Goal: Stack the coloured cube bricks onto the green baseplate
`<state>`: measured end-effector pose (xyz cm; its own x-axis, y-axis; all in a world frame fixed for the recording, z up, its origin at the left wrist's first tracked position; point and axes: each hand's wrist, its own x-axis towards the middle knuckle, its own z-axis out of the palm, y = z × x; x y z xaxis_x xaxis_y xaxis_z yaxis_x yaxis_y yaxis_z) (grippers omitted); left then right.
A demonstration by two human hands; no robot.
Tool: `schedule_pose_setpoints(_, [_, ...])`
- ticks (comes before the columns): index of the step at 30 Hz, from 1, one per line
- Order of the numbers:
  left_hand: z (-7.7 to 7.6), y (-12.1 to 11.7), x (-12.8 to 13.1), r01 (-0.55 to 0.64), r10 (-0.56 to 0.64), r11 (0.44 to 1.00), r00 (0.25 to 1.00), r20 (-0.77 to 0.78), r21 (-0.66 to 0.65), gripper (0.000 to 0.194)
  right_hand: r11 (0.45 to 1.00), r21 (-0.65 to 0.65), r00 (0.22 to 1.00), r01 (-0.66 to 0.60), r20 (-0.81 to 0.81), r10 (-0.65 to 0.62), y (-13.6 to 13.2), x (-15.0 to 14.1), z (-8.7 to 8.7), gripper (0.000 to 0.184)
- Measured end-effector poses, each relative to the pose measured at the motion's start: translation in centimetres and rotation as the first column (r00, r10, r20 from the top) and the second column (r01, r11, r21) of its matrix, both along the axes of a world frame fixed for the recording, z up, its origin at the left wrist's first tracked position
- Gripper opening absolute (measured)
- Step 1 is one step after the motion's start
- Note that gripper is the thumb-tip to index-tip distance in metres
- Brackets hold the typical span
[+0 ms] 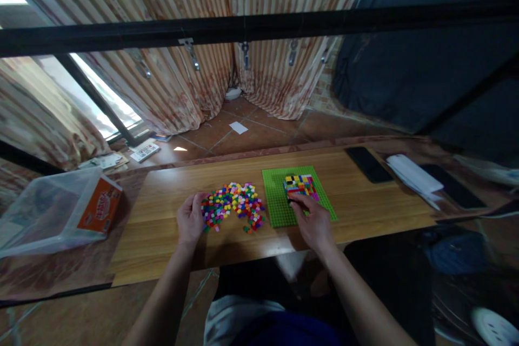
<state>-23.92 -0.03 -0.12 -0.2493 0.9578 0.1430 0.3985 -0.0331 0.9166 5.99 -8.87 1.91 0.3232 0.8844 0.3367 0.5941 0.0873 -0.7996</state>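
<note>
Blue cloth [287, 328] and pale cloth [239, 313] cover the person's lap at the near edge of the view, with a round white thing [494, 327] low on the far right.

Both forearms reach over a wooden board [154, 232]. The left hand [190, 219] is at the left edge of a loose spread of small coloured bricks [233, 203], its fingers curled and close together; whether they grip a brick, I cannot tell.

The right hand [314, 219] is over a green studded plate [279, 213], thumb and forefinger drawn together at the near left side of a block of joined bricks [302, 186]. A small dark spot shows at the fingertips, but I cannot tell whether it is a held piece. The block lies on the plate, towards its far side, with yellow, red, blue, white and pink showing; the loose bricks lie just left of the plate.

On the right are a black phone [368, 165], white papers [413, 173] and a dark flat thing [454, 186]. On the left is a clear plastic bin [52, 211] with an orange label [100, 205].

Beyond, a white card [238, 127] and a booklet [145, 150] lie on the brown floor tiles [263, 119], before striped curtains [186, 81] and a dark rail [259, 27].
</note>
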Motion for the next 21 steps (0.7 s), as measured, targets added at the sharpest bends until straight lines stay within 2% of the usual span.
schedule_pose_setpoints(3, [-0.2, 0.1, 0.0, -0.008, 0.008, 1.0, 1.0, 0.01, -0.001, 0.035, 0.999, 0.024, 0.992, 0.043, 0.118, -0.045, 0.6, 2.0, 0.3, 0.027])
schedule_pose_setpoints(7, [-0.2, 0.1, -0.1, -0.01, 0.01, 1.0, 1.0, 0.008, 0.005, 0.036, 0.997, 0.04, 0.975, 0.059, 0.211, -0.066, 2.0, 3.3, 0.6, 0.029])
schedule_pose_setpoints(14, [0.2, -0.1, 0.0, -0.01, 0.01, 1.0, 0.999, -0.03, 0.011, 0.035, 0.998, 0.061, 0.959, 0.011, 0.282, -0.028, 3.9, 3.7, 0.5, 0.026])
schedule_pose_setpoints(21, [0.4, -0.2, 0.2, 0.004, -0.004, 1.0, 1.0, 0.001, 0.001, 0.036, 0.997, 0.064, 0.952, 0.039, 0.302, -0.057, 4.0, 3.7, 0.4, 0.026])
